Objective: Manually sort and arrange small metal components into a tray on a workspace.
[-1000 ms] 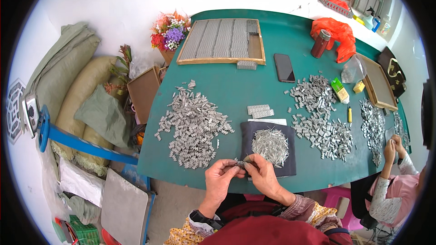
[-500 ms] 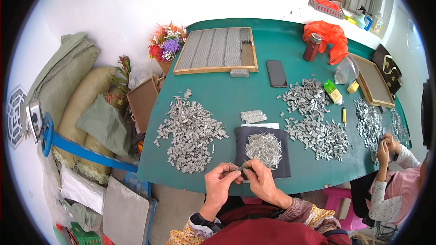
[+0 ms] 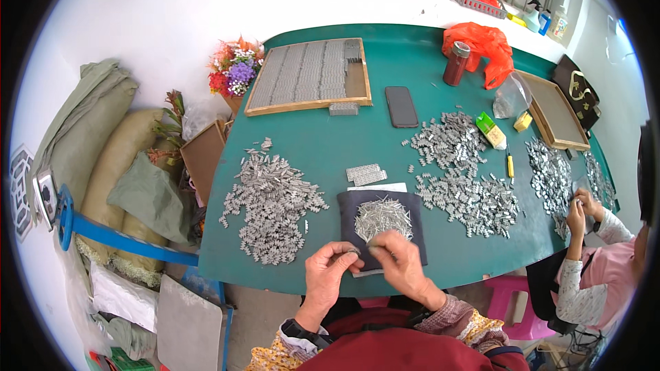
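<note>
At the table's near edge my left hand (image 3: 328,271) is closed in a pinch, thumb against fingertips, around a small dark piece mostly hidden by the fingers. My right hand (image 3: 402,264) is also pinched, its fingertips by the near edge of a heap of thin silvery pins (image 3: 382,217). Whatever it holds is too small to make out. Under the pins lies a dark cloth pad (image 3: 349,209). Loose grey toothed metal pieces form a pile (image 3: 275,209) to the left and further piles (image 3: 469,203) to the right. Two flat grey linked blocks (image 3: 366,174) lie beyond the pad.
A wooden tray (image 3: 357,101) filled with rows of grey pieces stands at the back, beside a phone (image 3: 401,106). Rightward are a red flask (image 3: 456,63), a brush (image 3: 491,130), a yellow-handled tool (image 3: 510,165) and another tray (image 3: 560,143). A co-worker's hands (image 3: 581,211) work at the right.
My hands have drawn apart; the right fingertips have come away from the left ones, toward the pins' near edge. The whole view has shifted slightly.
</note>
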A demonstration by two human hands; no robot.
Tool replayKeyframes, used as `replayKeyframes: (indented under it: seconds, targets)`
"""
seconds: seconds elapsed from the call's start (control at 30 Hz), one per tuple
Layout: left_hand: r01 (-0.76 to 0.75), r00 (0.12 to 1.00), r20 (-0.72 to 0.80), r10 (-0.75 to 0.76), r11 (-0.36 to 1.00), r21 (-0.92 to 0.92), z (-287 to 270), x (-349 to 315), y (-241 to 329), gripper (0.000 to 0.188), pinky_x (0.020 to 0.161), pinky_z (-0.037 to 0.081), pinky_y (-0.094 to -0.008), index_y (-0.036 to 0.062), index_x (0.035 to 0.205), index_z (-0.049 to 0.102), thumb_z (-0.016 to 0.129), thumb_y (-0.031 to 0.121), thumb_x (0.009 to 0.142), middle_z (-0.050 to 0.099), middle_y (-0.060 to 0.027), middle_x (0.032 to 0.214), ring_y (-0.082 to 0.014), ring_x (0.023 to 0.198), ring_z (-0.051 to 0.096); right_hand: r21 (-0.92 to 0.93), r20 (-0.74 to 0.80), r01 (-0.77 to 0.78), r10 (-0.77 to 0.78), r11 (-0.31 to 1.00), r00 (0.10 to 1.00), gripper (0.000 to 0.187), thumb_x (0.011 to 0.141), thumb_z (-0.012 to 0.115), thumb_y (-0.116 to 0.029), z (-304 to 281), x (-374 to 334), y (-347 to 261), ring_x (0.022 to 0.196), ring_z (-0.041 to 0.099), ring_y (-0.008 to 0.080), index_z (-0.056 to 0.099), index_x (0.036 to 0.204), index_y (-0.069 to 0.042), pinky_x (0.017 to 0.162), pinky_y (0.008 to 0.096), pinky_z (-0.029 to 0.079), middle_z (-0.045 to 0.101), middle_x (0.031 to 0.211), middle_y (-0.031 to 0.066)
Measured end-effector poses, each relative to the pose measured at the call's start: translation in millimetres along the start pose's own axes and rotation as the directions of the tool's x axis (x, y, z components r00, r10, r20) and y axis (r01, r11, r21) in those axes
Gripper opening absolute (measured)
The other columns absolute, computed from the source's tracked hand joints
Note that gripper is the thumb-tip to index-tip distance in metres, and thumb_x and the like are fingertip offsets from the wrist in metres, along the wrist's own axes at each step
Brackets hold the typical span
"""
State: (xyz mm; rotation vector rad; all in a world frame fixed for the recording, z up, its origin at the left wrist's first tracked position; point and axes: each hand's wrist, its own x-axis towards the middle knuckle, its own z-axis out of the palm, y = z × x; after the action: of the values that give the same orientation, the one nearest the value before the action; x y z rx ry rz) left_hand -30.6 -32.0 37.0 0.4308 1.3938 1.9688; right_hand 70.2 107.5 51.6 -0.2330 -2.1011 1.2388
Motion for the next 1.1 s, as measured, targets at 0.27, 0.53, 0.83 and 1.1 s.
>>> replayKeyframes:
  seconds: [0.27, 0.53, 0.83, 1.1]
  targets:
    - [0.088, 0.996, 0.02, -0.088, 0.996, -0.002, -5.0, 2.3, -5.3, 0.007, 0.063, 0.059, -0.0325, -0.0057, 0.096, 0.06, 0.06, 0.0, 0.092, 0.068, -0.0169, 0.087, -0.0226, 0.072, 0.07, -0.27, -0.012, -0.128, 0.13, 0.954, 0.991, 0.01, 0.083, 0.066, 0.001, -36.3, -27.6, 31.3, 0.075, 0.06, 0.0298, 0.065, 0.092, -0.003, 0.066, 0.0364, 0.049, 0.059, 0.083, 0.0114]
    - [0.084, 0.994, 0.065, -0.086, 0.996, 0.031, -13.6, -2.1, -15.0, 0.007, 0.062, 0.058, -0.0288, -0.0047, 0.097, 0.062, 0.06, -0.001, 0.091, 0.069, -0.0136, 0.087, -0.0189, 0.071, 0.069, -0.574, 0.176, 0.107, -0.005, 0.812, 0.984, 0.014, 0.081, 0.067, -0.011, -15.9, -22.0, 29.9, 0.087, 0.053, 0.0267, 0.065, 0.094, -0.008, 0.077, 0.0384, 0.039, 0.055, 0.091, 0.0068]
    - [0.113, 0.989, 0.092, -0.116, 0.993, 0.042, -16.1, -5.2, -18.0, 0.008, 0.062, 0.058, -0.0306, -0.0054, 0.098, 0.062, 0.061, -0.002, 0.09, 0.069, -0.0156, 0.087, -0.0208, 0.07, 0.069, -0.703, 0.125, 0.124, -0.051, 0.7, 0.991, 0.018, 0.074, 0.061, -0.002, -24.0, -15.3, 36.2, 0.086, 0.053, 0.0266, 0.064, 0.091, -0.007, 0.076, 0.0386, 0.04, 0.056, 0.092, 0.0075]
    - [0.131, 0.987, 0.082, -0.138, 0.988, 0.084, -18.5, -5.8, -19.4, 0.008, 0.062, 0.058, -0.0303, -0.0052, 0.098, 0.062, 0.061, -0.001, 0.091, 0.069, -0.0145, 0.087, -0.0203, 0.07, 0.069, -0.505, 0.225, 0.179, -0.072, 0.844, 0.972, 0.013, 0.079, 0.069, -0.009, -5.4, -12.5, 26.2, 0.084, 0.054, 0.0278, 0.064, 0.09, -0.006, 0.075, 0.0394, 0.041, 0.056, 0.089, 0.0081]
